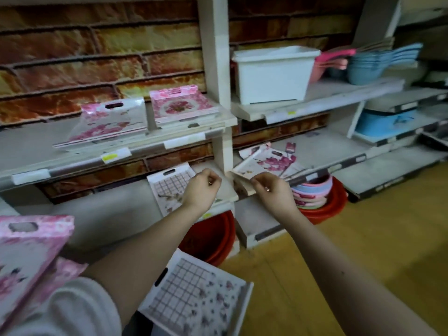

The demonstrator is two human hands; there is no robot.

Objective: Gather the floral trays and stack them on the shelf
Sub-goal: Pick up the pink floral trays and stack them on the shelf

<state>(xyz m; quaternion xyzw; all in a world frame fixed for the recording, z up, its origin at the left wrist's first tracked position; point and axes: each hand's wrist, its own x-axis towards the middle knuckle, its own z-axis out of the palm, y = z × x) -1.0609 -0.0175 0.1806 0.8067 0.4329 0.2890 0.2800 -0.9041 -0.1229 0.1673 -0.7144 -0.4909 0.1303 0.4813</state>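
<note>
The low shelf holds a messy pile of floral trays that tips over its front edge. One rough pull could slide them to the floor. The right hand curls its fingers at a tray's edge; I cannot tell if they pinch it. The left hand curls on nothing.

No legible text or labels.
</note>
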